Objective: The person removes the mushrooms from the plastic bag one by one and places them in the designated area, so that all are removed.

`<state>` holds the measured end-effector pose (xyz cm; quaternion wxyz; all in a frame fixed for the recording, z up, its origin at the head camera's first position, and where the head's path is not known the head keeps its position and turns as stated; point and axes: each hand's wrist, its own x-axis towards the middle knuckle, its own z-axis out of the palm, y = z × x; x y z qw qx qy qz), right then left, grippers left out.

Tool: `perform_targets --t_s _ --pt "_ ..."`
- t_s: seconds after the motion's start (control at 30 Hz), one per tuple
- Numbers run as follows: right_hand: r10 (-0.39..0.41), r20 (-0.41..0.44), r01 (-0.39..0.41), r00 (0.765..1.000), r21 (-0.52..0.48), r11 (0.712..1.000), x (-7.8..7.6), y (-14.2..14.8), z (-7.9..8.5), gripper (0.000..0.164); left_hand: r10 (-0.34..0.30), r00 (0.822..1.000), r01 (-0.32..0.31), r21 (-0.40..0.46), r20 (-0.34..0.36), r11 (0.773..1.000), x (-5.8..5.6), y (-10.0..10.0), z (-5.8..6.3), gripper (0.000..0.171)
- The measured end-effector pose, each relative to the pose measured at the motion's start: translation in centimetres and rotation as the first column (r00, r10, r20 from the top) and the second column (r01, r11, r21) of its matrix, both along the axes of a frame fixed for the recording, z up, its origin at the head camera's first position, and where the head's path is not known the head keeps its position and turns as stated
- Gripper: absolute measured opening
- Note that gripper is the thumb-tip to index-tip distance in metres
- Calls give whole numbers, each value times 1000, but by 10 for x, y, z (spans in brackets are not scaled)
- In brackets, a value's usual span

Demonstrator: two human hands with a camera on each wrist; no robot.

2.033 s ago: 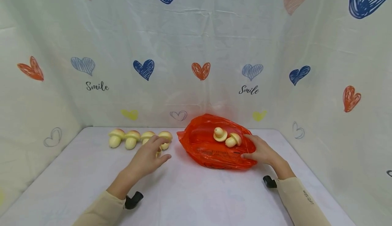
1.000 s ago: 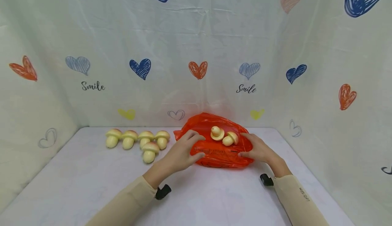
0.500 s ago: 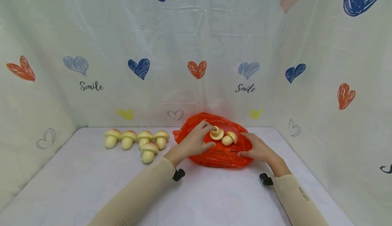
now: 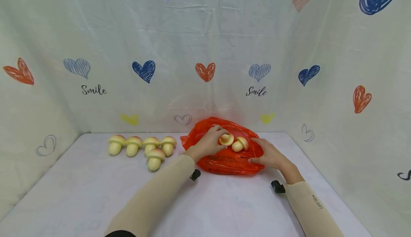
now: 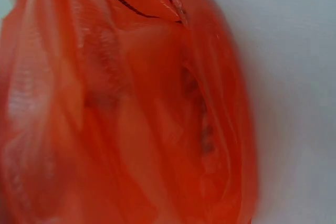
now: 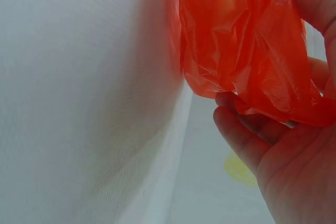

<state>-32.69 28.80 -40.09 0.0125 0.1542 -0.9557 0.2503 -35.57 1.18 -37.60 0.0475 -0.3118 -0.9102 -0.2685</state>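
A red plastic bag [image 4: 236, 164] lies on its side on the white table, its mouth facing me. Two toy mushrooms [image 4: 240, 144] rest in it. My left hand [image 4: 208, 142] reaches into the mouth, its fingers and thumb around the left mushroom [image 4: 227, 140], whose stem they hide. At the bag's right side, my right hand [image 4: 271, 155] holds the rim. In the right wrist view, crumpled red plastic [image 6: 241, 40] lies between the thumb and fingers of that hand [image 6: 299, 177]. Only blurred red film of the bag [image 5: 136, 129] fills the left wrist view; no fingers show there.
Several more toy mushrooms [image 4: 133, 146] stand in a row at the table's back left, with one mushroom [image 4: 155, 159] in front of them. A white curtain [image 4: 205, 44] printed with hearts encloses the table [image 4: 231, 205] at the back and sides.
My left hand has moved right from the mushroom row, into the bag mouth, and its fingers have come around the left mushroom there. My right hand stays at the bag's rim.
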Motion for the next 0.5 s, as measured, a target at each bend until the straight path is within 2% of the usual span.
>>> perform_targets --t_s 0.2,0.5 --pt "4 0 -4 1000 3 1000 -1 1 0 90 14 999 -13 -16 36 1000 -8 6 -6 53" --pt "9 2 -9 1000 14 1000 -2 0 1 89 37 996 -38 8 87 999 -15 11 -12 56"
